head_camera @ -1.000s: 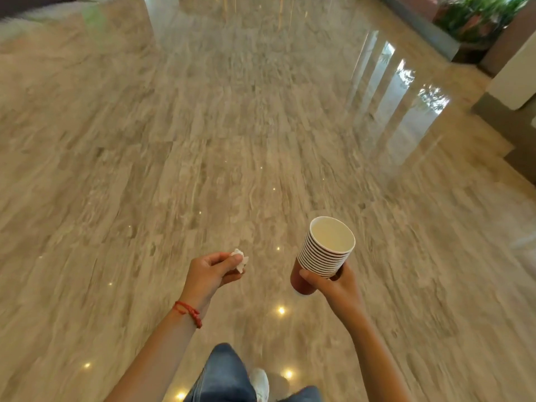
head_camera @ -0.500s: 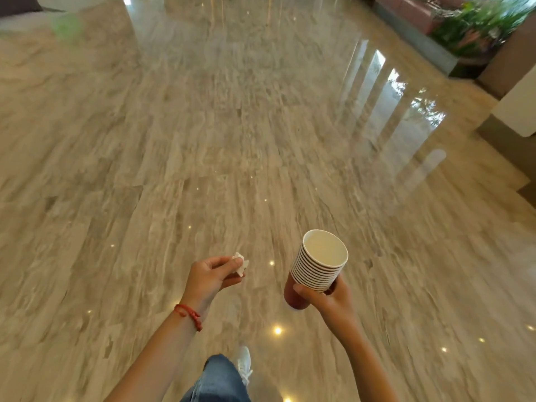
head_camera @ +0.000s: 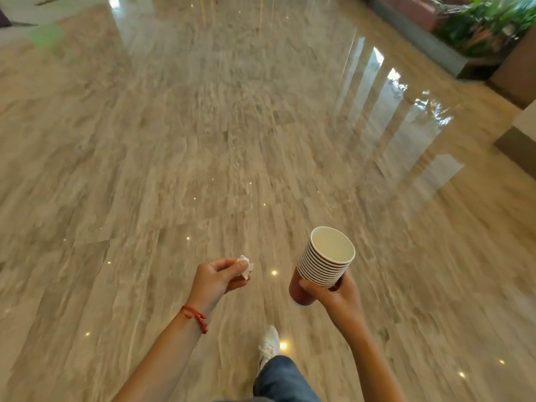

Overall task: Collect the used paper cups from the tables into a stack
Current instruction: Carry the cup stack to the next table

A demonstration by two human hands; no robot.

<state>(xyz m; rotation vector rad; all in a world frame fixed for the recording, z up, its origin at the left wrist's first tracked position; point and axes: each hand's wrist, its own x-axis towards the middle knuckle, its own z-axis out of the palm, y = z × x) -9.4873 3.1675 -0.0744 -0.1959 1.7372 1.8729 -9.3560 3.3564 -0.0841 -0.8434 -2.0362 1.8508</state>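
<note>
Jeans and a white shoe sat nearest, mid-stride. Left hand, red bracelet at the wrist, pinched a crumpled tissue. Right hand curled round the stack of paper cups, tilted, mouth up. Beyond, polished floor ran out to plants far right.

Floor: polished beige marble, glossy, streaked grain.
Planter: green foliage, far right corner.
Light: window reflections on the floor just below the planter; small ceiling-lamp glints nearer.
</note>
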